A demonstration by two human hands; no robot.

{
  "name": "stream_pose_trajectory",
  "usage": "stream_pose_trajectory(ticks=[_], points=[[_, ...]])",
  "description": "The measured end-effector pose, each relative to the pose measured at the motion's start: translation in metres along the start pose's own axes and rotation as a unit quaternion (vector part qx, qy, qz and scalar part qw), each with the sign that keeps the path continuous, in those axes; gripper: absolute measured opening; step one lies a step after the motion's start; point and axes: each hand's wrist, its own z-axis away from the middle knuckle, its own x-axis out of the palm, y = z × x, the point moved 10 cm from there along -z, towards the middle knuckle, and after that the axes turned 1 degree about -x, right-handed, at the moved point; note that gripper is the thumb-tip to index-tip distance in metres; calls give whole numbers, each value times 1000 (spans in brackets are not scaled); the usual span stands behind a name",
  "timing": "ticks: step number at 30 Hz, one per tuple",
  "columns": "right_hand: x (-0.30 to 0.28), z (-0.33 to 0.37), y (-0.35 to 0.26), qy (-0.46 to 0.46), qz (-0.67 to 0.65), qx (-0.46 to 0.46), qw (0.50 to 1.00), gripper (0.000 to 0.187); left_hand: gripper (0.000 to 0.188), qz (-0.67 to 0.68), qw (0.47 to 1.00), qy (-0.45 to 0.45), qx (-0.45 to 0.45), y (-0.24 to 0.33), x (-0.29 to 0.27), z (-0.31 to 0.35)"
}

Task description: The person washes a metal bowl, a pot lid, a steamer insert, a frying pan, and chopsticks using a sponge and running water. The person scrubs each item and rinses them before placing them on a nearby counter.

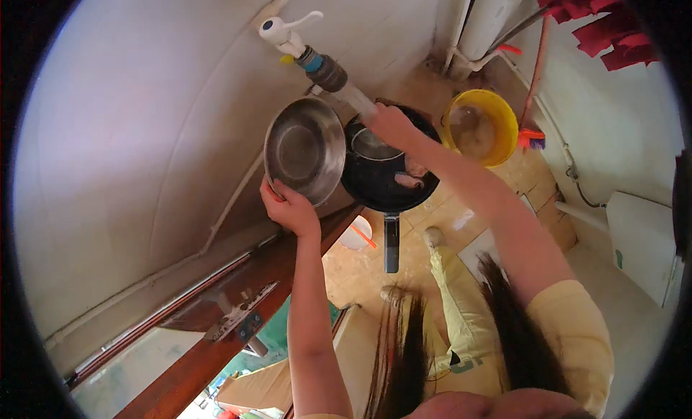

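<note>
A shiny metal basin [306, 152] is tilted toward me, its lower rim gripped by my left hand [292, 208]. My right hand [393, 126] is closed round the end of a clear hose [358, 100] that hangs from the wall tap [282, 34]. Beneath that hand is a black frying pan [375, 192] with its handle pointing at me. Inside the pan are a round, clear or metal-rimmed dish [375, 146] and a pale pinkish thing [409, 180] whose kind I cannot make out. My right hand and forearm cover part of the pan. No water stream can be made out.
A yellow bucket [513, 134] with cloudy liquid stands right of the pan. Behind it leans a broom [532, 138]. A white container [355, 235] is on the tiled floor. At left is a wooden door [241, 304] with a metal lock; pipes run along the walls.
</note>
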Motion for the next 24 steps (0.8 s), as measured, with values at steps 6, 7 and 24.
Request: stream_pose_trajectory(ticks=[6,7,24], points=[[-20,-6,12,71,64,-15,995,12,24,20,999,19,-32,-7,-28,-6],[-18,-5,21,66,15,20,998,11,24,20,999,18,-45,-13,-33,-7],[200,109,12,-6,-870,435,233,20,19,22,995,52,-84,-25,-79,5]])
